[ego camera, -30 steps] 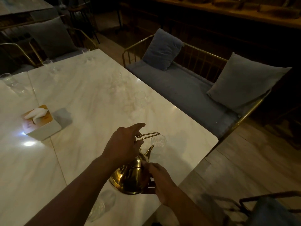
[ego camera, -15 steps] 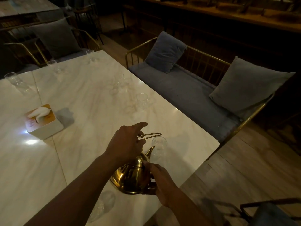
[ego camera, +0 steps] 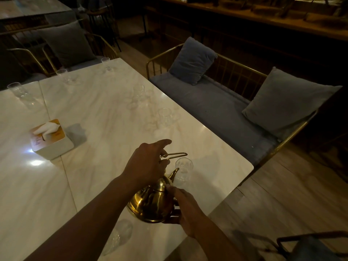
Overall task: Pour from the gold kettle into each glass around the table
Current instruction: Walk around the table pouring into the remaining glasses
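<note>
The gold kettle (ego camera: 150, 203) hangs tilted over the white marble table (ego camera: 105, 117), its spout pointing at a clear glass (ego camera: 183, 169) near the table's right corner. My left hand (ego camera: 146, 164) grips the kettle's wire handle from above, forefinger stretched out. My right hand (ego camera: 185, 208) cups the kettle's body and base from the right side. More clear glasses stand along the right edge (ego camera: 165, 115), (ego camera: 139, 93), at the far end (ego camera: 105, 62), (ego camera: 63, 75), (ego camera: 17, 91), and one glass (ego camera: 120, 234) sits below my left forearm.
A white tissue box (ego camera: 49, 141) with an orange top sits left of centre. A grey bench with gold frame (ego camera: 216, 102) and two cushions runs along the table's right side. Another cushioned chair (ego camera: 69, 44) stands at the far end. Wooden floor lies to the right.
The kettle and both hands have stayed almost in place at the corner glass. The view has dipped slightly, so the table and bench sit a little lower in frame.
</note>
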The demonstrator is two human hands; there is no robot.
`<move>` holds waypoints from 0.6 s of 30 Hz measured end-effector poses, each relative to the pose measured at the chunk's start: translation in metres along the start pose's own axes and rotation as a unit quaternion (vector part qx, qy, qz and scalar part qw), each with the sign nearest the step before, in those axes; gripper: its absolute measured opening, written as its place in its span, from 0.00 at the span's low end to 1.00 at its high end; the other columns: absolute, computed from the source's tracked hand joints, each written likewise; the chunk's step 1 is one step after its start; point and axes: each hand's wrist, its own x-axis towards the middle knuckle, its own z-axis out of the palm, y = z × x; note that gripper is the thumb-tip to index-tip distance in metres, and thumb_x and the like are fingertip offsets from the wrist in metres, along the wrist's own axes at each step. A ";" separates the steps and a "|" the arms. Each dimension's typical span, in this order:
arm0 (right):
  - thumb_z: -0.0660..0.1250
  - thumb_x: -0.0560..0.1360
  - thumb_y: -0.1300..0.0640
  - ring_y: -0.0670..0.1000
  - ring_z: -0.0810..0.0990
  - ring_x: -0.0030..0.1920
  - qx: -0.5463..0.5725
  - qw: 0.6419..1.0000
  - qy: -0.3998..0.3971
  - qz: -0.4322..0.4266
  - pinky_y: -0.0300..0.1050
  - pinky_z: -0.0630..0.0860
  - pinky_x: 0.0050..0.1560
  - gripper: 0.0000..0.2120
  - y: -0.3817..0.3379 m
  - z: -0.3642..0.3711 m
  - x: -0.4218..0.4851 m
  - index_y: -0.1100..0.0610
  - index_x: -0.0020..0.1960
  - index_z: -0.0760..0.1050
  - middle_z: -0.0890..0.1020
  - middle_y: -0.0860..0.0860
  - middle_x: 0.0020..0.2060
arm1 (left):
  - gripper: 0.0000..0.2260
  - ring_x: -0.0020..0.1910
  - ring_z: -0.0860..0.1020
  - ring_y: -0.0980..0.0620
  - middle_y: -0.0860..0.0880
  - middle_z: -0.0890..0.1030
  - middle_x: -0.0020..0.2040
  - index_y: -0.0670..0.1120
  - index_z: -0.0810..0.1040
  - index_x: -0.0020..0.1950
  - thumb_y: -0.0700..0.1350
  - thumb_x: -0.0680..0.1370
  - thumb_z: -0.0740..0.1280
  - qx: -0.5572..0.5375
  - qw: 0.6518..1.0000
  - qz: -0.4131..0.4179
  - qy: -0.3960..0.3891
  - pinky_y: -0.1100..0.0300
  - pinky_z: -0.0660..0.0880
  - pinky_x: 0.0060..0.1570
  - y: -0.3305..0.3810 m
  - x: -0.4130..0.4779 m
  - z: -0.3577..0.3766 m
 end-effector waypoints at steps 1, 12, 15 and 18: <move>0.73 0.64 0.37 0.63 0.82 0.57 0.000 1.000 0.000 0.000 0.57 0.84 0.51 0.33 -0.001 0.000 0.000 0.53 0.64 0.75 0.80 0.58 0.60 | 0.27 0.47 0.84 0.51 0.50 0.84 0.55 0.54 0.71 0.70 0.46 0.73 0.74 0.000 1.000 0.001 0.001 0.52 0.80 0.53 0.000 0.000 0.000; 0.73 0.63 0.37 0.63 0.82 0.57 -0.009 1.000 0.000 -0.001 0.60 0.83 0.53 0.33 -0.002 0.000 -0.004 0.52 0.64 0.75 0.80 0.58 0.60 | 0.25 0.48 0.83 0.52 0.50 0.84 0.56 0.53 0.72 0.69 0.46 0.73 0.73 0.003 1.000 -0.009 0.002 0.52 0.80 0.54 0.001 -0.003 0.000; 0.72 0.70 0.40 0.62 0.83 0.56 -0.010 1.000 -0.001 -0.006 0.59 0.84 0.53 0.27 -0.003 -0.001 -0.006 0.53 0.63 0.75 0.80 0.58 0.59 | 0.23 0.48 0.83 0.53 0.51 0.84 0.56 0.52 0.74 0.68 0.47 0.74 0.73 0.010 1.000 -0.008 0.001 0.55 0.79 0.53 0.001 -0.003 -0.001; 0.70 0.75 0.43 0.61 0.83 0.55 -0.014 1.000 -0.003 -0.007 0.57 0.84 0.53 0.20 -0.005 -0.002 -0.009 0.52 0.62 0.75 0.81 0.57 0.57 | 0.22 0.48 0.83 0.53 0.50 0.84 0.56 0.51 0.75 0.67 0.47 0.74 0.73 0.012 1.000 -0.008 0.000 0.56 0.79 0.54 0.002 -0.004 -0.001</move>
